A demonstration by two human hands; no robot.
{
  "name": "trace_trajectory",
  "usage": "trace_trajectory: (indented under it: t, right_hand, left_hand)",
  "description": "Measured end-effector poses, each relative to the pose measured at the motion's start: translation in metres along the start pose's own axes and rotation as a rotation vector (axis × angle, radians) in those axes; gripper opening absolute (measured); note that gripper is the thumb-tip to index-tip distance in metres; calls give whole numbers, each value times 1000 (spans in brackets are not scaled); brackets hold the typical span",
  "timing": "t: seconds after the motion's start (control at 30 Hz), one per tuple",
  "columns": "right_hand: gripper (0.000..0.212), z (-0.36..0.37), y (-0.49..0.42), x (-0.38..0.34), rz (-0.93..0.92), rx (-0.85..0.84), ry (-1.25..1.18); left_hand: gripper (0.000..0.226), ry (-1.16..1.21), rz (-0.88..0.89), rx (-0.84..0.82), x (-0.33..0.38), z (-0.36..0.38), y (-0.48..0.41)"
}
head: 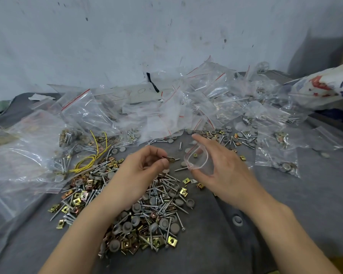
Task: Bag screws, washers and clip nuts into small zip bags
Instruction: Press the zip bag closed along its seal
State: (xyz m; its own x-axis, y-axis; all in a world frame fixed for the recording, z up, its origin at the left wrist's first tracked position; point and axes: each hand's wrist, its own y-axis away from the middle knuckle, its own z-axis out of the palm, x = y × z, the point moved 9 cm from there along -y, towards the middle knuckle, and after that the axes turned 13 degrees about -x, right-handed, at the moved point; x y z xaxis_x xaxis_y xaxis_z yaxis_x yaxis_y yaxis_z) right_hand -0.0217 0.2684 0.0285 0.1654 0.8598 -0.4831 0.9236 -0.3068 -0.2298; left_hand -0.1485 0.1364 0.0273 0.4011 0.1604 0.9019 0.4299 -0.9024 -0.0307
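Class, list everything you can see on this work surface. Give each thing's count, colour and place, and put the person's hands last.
loose hardware: many; silver screws, grey washers, gold clips; piled mid-cloth
zip bags: many, clear with red strips, some filled; heaped across the back and left
wire: one bundle, yellow-green, left of the pile
card: one, pale, handwritten marks, behind the bags
printed sack: one, white with red and blue print, far right
cloth: one, grey, covering the surface
small zip bag: one, clear, held open above the cloth
clip nut: one, gold, just left of that bag's mouth
left hand: pinches the clip nut
right hand: holds the small zip bag
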Motion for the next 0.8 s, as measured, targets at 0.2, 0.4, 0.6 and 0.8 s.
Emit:
trace_trajectory:
  t: [0.2,0.4,0.6,0.8]
  right_hand:
    - [35,2,-1,-15,-92,37,-109]
    - [23,6,-5,-19,-107,16,-184]
    - [7,4,-5,-20,-118,38,-200]
    - [10,2,-2,-2,-27,59,-236]
  left_hand:
    - [9,-10,21,15,1,3,4]
    - [7,-7,51,0,6,9,4]
    - [6,32,87,13,13,14,4]
    - [7,330,111,257,14,-18,11]
